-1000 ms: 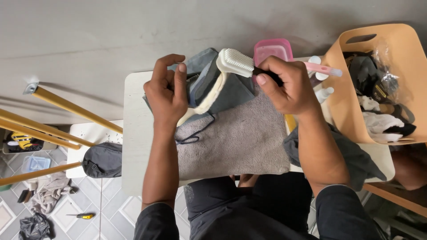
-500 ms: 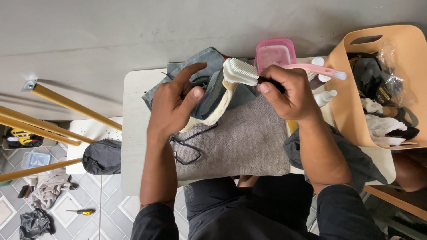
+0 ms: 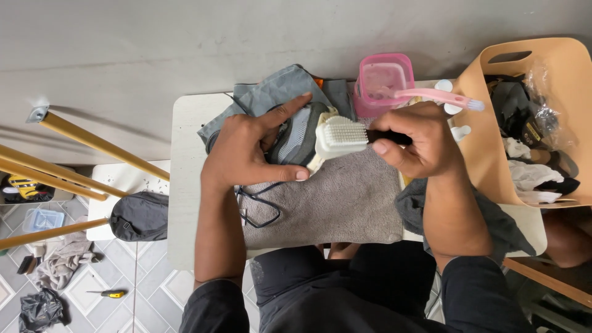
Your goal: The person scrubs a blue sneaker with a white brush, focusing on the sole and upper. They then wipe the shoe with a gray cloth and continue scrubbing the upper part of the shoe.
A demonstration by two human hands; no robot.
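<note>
Centrally, a grey mesh shoe (image 3: pixel 296 139) is recorded, lying on a grey towel (image 3: pixel 333 203) at the far middle of the white desk (image 3: pixel 185 185); its dark laces (image 3: pixel 259 206) are seen trailing across the towel toward the near edge. The shoe is pressed down by the left hand (image 3: pixel 246 151), which is laid open over it, fingers spread, forefinger extended toward the far side and thumb stretched along the towel. A cream scrubbing brush (image 3: pixel 339 135), bristles turned upward, is held just beside the shoe by its dark handle in the right hand (image 3: pixel 416 145), which is closed around that handle.

Under and behind the shoe, a grey-blue cloth bag (image 3: pixel 271 98) is noted. Beyond the brush, a pink plastic container (image 3: pixel 385 80) is placed at the far edge of the desk, and a pink toothbrush (image 3: pixel 438 97) is laid beside it, with small white caps (image 3: pixel 453 120) near. A dark grey rag (image 3: pixel 493 216) is draped under the right forearm.

To the right, a tan plastic basket (image 3: pixel 487 154) holding dark and white items is entered. To the left, yellow poles (image 3: pixel 92 142), a black pouch (image 3: pixel 139 216) on a low white stand, crumpled cloths and a small yellow-handled tool (image 3: pixel 108 293) on the tiled floor (image 3: pixel 154 290) are listed.
</note>
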